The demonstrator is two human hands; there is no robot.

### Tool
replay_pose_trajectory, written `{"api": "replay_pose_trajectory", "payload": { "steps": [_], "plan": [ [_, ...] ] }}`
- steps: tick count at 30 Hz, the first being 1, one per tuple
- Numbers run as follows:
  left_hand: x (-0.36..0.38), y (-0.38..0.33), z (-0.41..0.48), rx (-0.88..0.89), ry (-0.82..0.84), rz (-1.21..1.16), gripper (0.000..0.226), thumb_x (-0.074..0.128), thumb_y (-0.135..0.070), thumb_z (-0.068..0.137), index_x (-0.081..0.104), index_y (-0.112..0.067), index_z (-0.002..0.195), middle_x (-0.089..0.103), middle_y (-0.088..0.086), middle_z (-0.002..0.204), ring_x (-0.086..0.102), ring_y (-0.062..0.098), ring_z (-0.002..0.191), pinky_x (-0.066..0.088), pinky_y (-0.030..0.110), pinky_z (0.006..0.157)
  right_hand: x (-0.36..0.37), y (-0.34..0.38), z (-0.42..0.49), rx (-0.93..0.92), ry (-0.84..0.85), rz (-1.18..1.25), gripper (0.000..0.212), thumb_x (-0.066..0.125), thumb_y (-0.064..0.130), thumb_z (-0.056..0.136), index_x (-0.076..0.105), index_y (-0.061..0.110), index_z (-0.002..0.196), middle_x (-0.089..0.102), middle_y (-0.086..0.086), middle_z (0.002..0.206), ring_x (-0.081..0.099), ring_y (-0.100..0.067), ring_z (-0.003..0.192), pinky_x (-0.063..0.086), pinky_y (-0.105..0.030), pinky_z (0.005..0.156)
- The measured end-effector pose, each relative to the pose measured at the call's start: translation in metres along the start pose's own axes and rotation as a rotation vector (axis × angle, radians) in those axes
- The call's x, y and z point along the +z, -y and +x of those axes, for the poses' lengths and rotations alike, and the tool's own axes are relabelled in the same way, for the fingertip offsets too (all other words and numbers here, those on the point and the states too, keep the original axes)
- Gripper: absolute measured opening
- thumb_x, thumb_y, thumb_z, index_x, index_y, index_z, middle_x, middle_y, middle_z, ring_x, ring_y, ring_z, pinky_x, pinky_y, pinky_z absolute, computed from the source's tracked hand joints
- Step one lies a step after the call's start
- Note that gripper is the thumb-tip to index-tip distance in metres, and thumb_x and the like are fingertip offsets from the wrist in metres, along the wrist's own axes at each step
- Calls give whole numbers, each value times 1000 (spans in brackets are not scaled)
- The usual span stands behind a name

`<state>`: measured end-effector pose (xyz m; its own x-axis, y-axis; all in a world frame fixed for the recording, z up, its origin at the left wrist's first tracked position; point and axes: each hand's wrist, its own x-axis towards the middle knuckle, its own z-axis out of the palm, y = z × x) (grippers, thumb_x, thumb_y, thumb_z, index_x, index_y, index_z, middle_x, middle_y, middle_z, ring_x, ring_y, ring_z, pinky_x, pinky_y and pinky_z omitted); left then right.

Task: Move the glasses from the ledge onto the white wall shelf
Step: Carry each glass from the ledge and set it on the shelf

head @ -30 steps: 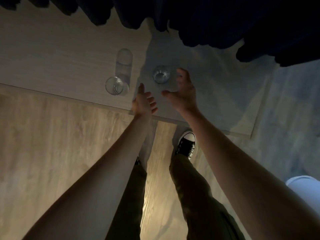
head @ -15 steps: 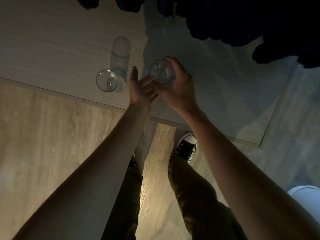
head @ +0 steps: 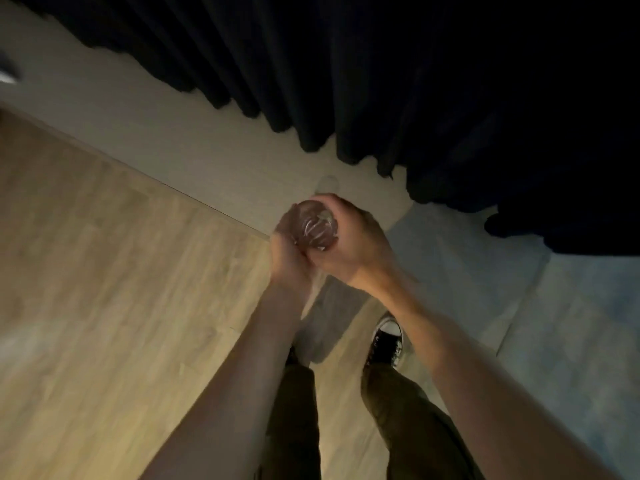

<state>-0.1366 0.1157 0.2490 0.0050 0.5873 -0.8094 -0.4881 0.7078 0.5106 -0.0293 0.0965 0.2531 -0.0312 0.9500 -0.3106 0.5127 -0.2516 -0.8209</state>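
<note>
Glass (head: 316,226) — clear, held above ledge (head: 194,147); right hand (head: 353,244) wrapped around it, left hand (head: 289,258) cupping its side.

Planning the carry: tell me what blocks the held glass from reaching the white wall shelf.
Cannot tell: the shelf is out of view. The glass is cupped by the left hand and right hand near the ledge, below the dark curtain.

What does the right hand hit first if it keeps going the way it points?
Probably the dark curtain: the right hand, wrapped round the glass, points up-frame over the ledge. Depth is unclear.
</note>
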Motion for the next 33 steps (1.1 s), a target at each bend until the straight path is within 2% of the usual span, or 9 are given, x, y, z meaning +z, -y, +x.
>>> {"api": "replay_pose_trajectory", "payload": {
  "steps": [4,8,10,13,16,22,26,29,33],
  "plan": [
    [-16,-67,-71,104,-78,-82,35,49,-30,100,67,-3,111,70,10,95,67,22,86,52,33,83,-8,100,-15,-134,72,7,68,82,34,72,57,29,135,71,10,121,69,-13,109,59,-39,90],
    [-46,-127,-133,164,-109,-166,35,44,-32,101,68,-7,93,72,6,75,70,18,69,57,25,63,5,189,-28,-241,131,-11,64,82,28,70,58,33,129,73,11,114,70,-16,104,58,-39,88],
    [-67,-157,-162,203,-121,-197,38,42,-33,101,70,-8,91,75,5,75,73,16,66,57,23,61,19,232,-35,-290,175,-16,63,80,27,69,57,37,127,74,12,110,71,-15,101,59,-40,87],
    [-107,-199,-204,240,-154,-247,39,43,-36,100,71,-8,102,74,7,89,72,17,76,56,27,68,47,293,-45,-377,233,-57,65,79,28,68,53,37,128,74,10,108,72,-19,100,59,-41,86],
    [-148,-232,-238,259,-215,-297,44,47,-38,99,68,-9,125,69,9,108,67,23,95,53,35,84,79,347,-56,-443,278,-106,69,80,33,68,50,37,129,73,11,108,71,-18,101,58,-39,86],
    [-278,-279,-318,325,-281,-380,32,52,-39,98,68,-12,96,65,5,83,60,20,68,52,34,69,174,456,-111,-543,446,-131,72,89,36,73,50,25,132,71,8,111,72,-13,100,62,-42,88],
    [-372,-301,-380,403,-312,-398,34,52,-42,97,67,-12,95,71,0,64,66,15,59,56,29,63,241,529,-157,-586,577,-123,59,89,33,73,55,26,121,70,9,110,70,-11,103,60,-44,93],
    [-438,-318,-425,439,-356,-445,34,54,-40,97,66,-9,88,67,0,52,66,15,46,58,27,48,294,579,-190,-635,664,-116,56,91,28,74,58,22,120,71,7,111,70,-7,105,59,-37,96],
    [-512,-342,-473,501,-401,-499,34,48,-36,100,61,-10,84,59,0,42,58,16,34,58,29,43,361,637,-223,-668,758,-61,53,91,18,75,62,15,119,73,-1,111,72,-18,106,58,-37,98]
  ]
}}
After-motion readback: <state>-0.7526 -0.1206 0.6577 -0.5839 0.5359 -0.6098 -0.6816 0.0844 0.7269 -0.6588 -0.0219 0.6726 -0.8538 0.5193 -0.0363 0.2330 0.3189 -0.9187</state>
